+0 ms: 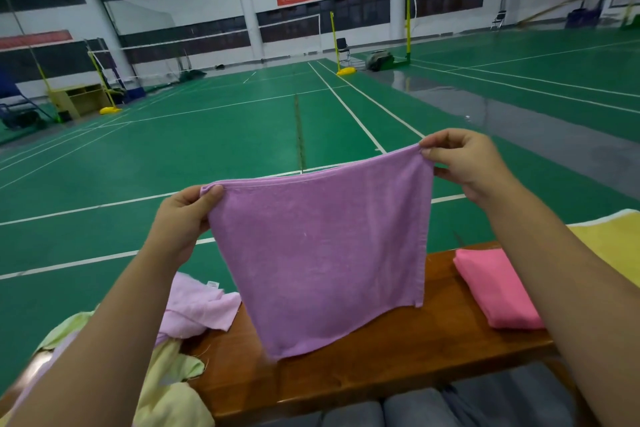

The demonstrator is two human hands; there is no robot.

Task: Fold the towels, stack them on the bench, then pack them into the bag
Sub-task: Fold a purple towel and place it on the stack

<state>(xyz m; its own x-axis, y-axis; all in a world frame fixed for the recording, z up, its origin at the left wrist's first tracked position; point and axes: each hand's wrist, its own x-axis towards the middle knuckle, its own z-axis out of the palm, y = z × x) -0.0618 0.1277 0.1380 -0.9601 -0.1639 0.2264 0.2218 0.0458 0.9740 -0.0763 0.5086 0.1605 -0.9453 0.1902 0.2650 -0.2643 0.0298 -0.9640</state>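
- Bench [398,354] surface shows to us only in part: its left end is buried under loose cloth, its right end passes behind our right forearm, and its near edge is cut by the bottom of the view.
- Behind the right forearm we see a yellow cloth [609,246], but only a corner of it (we cannot tell whether it is a towel or something else), and the frame edge cuts it off.
- The pink folded towel [495,291] lies on the bench at the right, its near right corner hidden by that same forearm.
- At the left, a pale lilac towel [201,312] and a pale green towel [169,388] lie crumpled together; our left forearm covers much of the heap, so where one ends and the other begins is hard to make out.
- No bag can be made out anywhere in view.
- The purple towel [322,253] hangs in the air in front of us, above the bench and not resting on it; its lower edge is slightly blurred.
- Our left hand [183,218] pinches the towel's upper left corner, thumb on the near side, the other fingers hidden behind the cloth.
- Our right hand [464,163] pinches the upper right corner between thumb and fingertips, higher than the left, so the top edge slopes up to the right.
- Between the two hands the top edge is drawn nearly taut, and the towel hangs as a flat panel.
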